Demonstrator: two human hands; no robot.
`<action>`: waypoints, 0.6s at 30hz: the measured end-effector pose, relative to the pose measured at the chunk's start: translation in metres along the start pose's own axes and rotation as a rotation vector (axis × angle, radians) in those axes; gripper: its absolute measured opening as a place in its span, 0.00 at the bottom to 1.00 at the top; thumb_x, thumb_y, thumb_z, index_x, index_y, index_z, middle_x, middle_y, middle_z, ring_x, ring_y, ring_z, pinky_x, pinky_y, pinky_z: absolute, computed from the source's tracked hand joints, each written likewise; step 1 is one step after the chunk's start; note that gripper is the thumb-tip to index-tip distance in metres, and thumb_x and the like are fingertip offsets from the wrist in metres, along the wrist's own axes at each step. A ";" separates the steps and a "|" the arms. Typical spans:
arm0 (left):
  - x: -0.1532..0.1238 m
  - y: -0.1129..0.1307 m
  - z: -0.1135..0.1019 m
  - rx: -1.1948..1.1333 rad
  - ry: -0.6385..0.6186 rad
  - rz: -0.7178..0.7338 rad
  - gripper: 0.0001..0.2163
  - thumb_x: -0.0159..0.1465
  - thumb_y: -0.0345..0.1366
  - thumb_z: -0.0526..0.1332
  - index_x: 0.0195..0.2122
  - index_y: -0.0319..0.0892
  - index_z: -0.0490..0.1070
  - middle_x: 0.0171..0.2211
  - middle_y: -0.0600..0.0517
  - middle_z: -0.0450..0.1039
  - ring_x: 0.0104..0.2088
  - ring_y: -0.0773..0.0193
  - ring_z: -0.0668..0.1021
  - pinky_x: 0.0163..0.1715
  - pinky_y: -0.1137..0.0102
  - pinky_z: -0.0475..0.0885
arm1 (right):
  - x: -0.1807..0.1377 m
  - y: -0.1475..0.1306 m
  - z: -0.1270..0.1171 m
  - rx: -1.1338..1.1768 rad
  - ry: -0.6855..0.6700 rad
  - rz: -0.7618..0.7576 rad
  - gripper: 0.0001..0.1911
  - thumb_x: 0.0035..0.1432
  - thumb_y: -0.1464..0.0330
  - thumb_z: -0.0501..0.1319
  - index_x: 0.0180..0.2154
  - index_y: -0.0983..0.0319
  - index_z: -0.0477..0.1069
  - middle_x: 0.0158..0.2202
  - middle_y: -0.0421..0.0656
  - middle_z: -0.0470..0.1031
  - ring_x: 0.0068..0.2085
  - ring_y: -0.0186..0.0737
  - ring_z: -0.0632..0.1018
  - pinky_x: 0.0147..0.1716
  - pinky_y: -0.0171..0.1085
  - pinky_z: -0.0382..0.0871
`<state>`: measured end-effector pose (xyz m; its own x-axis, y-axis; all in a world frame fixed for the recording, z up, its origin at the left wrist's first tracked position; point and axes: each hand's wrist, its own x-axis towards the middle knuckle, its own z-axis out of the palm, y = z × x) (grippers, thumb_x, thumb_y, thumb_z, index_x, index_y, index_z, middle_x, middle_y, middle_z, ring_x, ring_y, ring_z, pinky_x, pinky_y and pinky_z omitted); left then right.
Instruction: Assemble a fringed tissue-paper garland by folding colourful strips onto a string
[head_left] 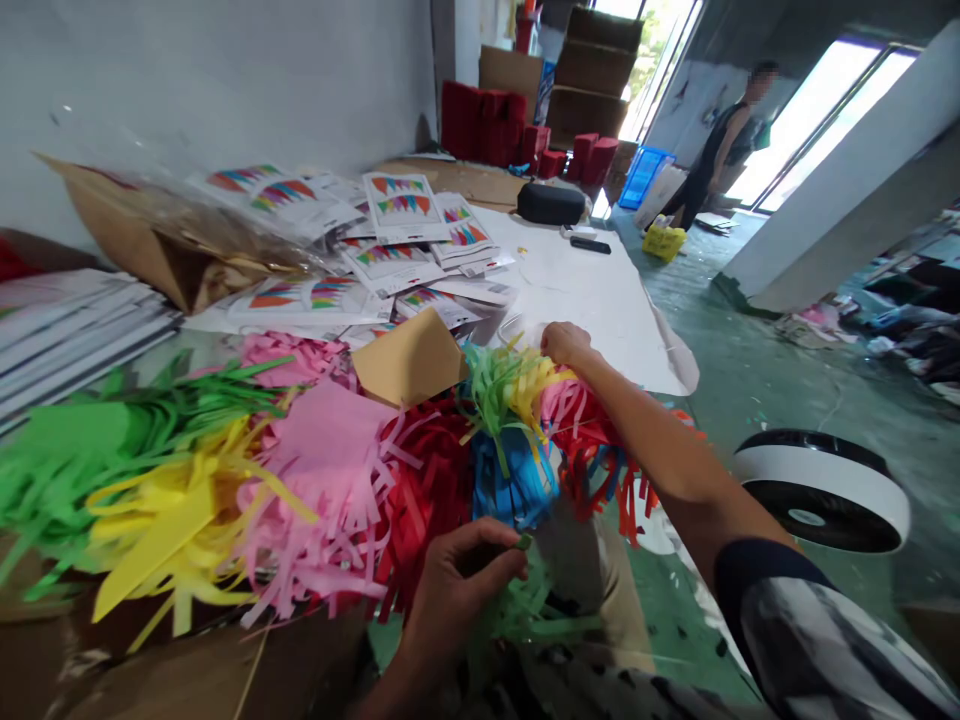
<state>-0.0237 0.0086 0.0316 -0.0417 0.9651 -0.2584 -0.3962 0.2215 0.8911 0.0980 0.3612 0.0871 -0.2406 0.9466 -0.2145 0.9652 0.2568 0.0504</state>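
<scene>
Pale green fringe (pixel 540 605) hangs blurred at six o'clock, just under the left hand (pixel 466 575), whose thumb and forefinger meet in a pinch on a small green end (pixel 524 541). Whether the two are joined cannot be told.

Beyond them, fringed bunches crowd edge to edge: blue (pixel 510 480) near six, deep red (pixel 431 460) at seven, pink (pixel 322 440) and yellow (pixel 195 510) at eight, bright green (pixel 75 435) at nine. Their solid tops are flat and soft-looking; below, they split into thin, curling strips. A stiff tan piece (pixel 411 355) with angular corners stands against the red.

Just off centre, toward three o'clock, the right hand (pixel 568 342) curls loosely beside a light yellow bunch (pixel 529 380); its fingertips are hidden, so its grip cannot be told. Past it, open room runs across the smooth white desk (pixel 607 290) toward two o'clock, ending at a rounded, curling edge.

Glossy printed sheets (pixel 401 207) overlap at eleven. Farther off sit a rounded black case (pixel 551 204) at one and blocky red stacks (pixel 484 120) at twelve.
</scene>
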 end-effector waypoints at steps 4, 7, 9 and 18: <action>-0.007 -0.001 0.006 0.017 0.057 0.010 0.11 0.55 0.44 0.78 0.30 0.44 0.82 0.26 0.53 0.77 0.29 0.64 0.77 0.34 0.72 0.70 | -0.005 -0.001 0.000 0.021 0.045 -0.011 0.21 0.70 0.59 0.65 0.59 0.61 0.72 0.58 0.49 0.75 0.54 0.47 0.79 0.53 0.51 0.78; -0.011 0.000 0.009 0.027 0.087 0.029 0.11 0.55 0.43 0.78 0.29 0.43 0.81 0.26 0.53 0.77 0.29 0.65 0.76 0.34 0.73 0.69 | -0.011 0.001 -0.002 0.056 0.119 -0.008 0.21 0.69 0.58 0.65 0.58 0.62 0.72 0.58 0.48 0.76 0.54 0.47 0.80 0.53 0.52 0.78; -0.013 0.002 0.009 0.035 0.090 0.049 0.11 0.55 0.43 0.78 0.29 0.42 0.81 0.26 0.53 0.77 0.29 0.66 0.76 0.34 0.73 0.70 | -0.017 0.004 -0.008 0.090 0.204 -0.005 0.16 0.70 0.61 0.64 0.54 0.62 0.76 0.55 0.50 0.78 0.54 0.49 0.80 0.55 0.51 0.76; -0.020 0.006 0.016 0.112 0.194 0.129 0.10 0.57 0.42 0.77 0.32 0.41 0.82 0.27 0.54 0.78 0.28 0.69 0.76 0.30 0.76 0.69 | -0.124 0.017 -0.027 0.380 0.554 -0.202 0.15 0.72 0.64 0.55 0.44 0.61 0.80 0.42 0.44 0.83 0.42 0.41 0.80 0.42 0.37 0.68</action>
<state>-0.0107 -0.0070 0.0478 -0.2642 0.9440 -0.1974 -0.2730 0.1231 0.9541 0.1416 0.2536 0.1410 -0.3385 0.8736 0.3497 0.8407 0.4477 -0.3045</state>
